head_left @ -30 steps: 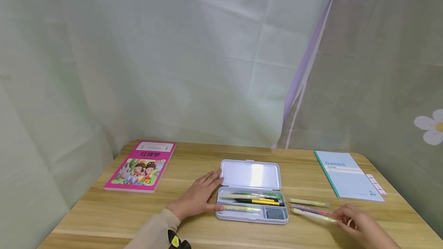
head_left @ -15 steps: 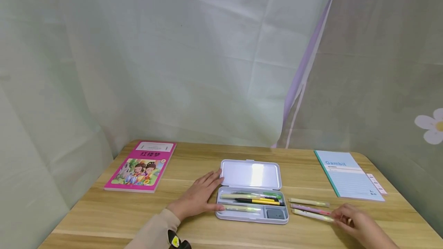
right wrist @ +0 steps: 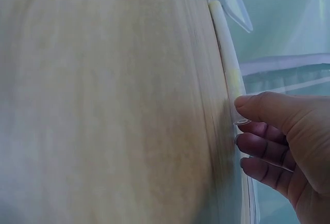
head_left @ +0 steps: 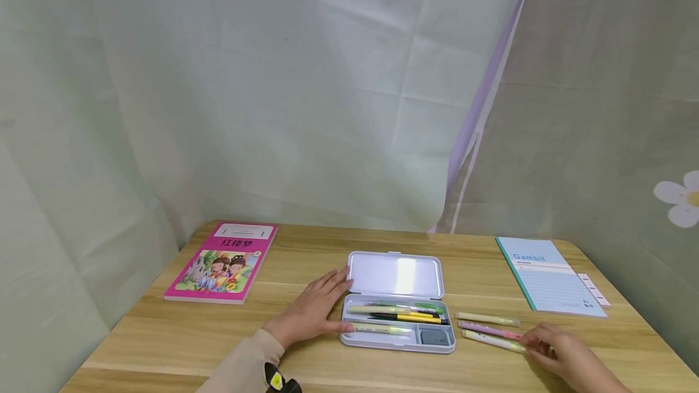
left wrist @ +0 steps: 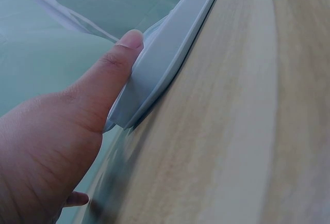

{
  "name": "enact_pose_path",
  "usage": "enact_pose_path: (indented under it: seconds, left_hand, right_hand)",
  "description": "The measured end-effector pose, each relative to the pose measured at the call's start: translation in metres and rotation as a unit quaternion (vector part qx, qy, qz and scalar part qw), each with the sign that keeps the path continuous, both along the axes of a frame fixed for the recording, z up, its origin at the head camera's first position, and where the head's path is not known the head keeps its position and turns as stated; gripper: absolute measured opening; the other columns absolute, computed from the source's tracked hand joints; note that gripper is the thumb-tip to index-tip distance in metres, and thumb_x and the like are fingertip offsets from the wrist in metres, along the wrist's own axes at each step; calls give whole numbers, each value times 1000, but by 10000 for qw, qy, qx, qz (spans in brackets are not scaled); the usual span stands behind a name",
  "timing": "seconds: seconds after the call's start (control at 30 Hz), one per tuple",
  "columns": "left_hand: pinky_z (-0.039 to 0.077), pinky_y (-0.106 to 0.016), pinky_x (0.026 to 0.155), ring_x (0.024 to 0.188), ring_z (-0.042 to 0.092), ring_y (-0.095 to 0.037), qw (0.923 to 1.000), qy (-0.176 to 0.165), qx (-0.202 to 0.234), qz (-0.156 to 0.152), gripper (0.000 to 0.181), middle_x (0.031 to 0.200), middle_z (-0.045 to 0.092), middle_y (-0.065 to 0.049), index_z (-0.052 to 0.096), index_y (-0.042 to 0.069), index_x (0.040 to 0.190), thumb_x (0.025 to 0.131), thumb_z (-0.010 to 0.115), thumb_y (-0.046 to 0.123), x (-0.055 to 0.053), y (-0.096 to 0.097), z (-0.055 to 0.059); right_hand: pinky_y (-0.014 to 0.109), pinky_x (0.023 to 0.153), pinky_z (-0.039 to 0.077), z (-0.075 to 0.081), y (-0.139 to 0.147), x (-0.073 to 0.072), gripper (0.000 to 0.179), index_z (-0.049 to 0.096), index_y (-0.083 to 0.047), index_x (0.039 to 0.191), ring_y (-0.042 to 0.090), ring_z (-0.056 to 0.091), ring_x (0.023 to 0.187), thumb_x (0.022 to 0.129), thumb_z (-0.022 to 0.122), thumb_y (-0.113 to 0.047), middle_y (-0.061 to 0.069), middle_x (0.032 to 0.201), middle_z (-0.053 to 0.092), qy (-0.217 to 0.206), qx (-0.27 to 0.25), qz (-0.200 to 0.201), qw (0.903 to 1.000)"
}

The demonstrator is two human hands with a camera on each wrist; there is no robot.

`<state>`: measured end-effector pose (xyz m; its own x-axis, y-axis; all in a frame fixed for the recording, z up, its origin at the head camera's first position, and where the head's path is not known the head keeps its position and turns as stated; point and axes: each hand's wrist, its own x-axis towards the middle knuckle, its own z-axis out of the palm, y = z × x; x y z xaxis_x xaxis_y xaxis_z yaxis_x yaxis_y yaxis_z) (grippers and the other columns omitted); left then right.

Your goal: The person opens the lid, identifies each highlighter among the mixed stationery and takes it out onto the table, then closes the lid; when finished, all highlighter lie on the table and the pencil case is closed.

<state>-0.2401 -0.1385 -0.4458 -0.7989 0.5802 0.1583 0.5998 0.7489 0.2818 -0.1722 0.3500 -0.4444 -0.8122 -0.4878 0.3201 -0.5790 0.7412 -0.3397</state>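
In the head view, my left hand [head_left: 314, 308] rests at the left side of an opened white pencil case [head_left: 377, 346]. Its thumb [left wrist: 131, 39] lies on the case's front rim, while the other fingers reach to the raised lid [head_left: 377, 275]. Over at the right, my right hand [head_left: 559, 350] has its thumb and fingers at the right end of a white pen [head_left: 491, 341], pinching it by its clear end. The index finger's tip is hidden in the right wrist view. A pink pen [head_left: 488, 330] and a cream pen [head_left: 486, 319] lie just behind.
Inside the case are a yellow and black pen [head_left: 409, 318], other pens and a dark grey block [head_left: 434, 337]. A pink book [head_left: 221, 265] lies at the left, and a light blue notebook [head_left: 551, 278] at the right. Curtains [head_left: 327, 108] hang behind the wooden table [head_left: 306, 369].
My right hand has shifted slightly left, and the white pen's right end has settled lower beside the others. The left hand and the case have stayed put.
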Motion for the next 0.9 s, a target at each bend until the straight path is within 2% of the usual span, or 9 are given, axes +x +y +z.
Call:
enact_pose_path:
  seconds: [0.1, 0.6, 0.73, 0.9]
  left_hand:
    - [28, -53, 117, 146, 24, -35, 10000, -50, 29, -9, 89, 162, 20, -6, 36, 12, 149, 82, 58, 66, 0, 0, 0]
    - [27, -54, 117, 146, 24, -35, 9999, -83, 71, -38, 88, 162, 21, -6, 36, 11, 148, 83, 58, 66, 1, -1, 1]
    - [28, -54, 117, 146, 25, -35, 10000, -50, 66, -39, 89, 162, 21, -6, 37, 11, 148, 82, 58, 66, 1, -1, 2]
    - [27, -54, 117, 146, 24, -35, 10000, -44, 53, -38, 89, 162, 21, -6, 36, 11, 148, 83, 58, 66, 1, -1, 2]
  right_hand:
    - [18, 50, 40, 2, 0, 1, 14, 66, -12, 89, -13, 40, 68, 80, 73, -5, -17, 79, 56, -210, 9, -102, 9997]
    - [19, 52, 42, 8, -2, 1, 11, 67, -12, 91, -12, 41, 69, 82, 73, -11, -18, 81, 57, -545, 107, -290, 9980]
    - [19, 53, 43, 11, -3, 3, 10, 67, -13, 90, -12, 42, 69, 83, 73, -13, -17, 81, 58, -549, 144, -455, 9974]
    - [17, 52, 41, 16, -6, 5, 13, 66, -15, 87, -12, 42, 69, 80, 74, -6, -19, 80, 56, -92, -98, -423, 9990]
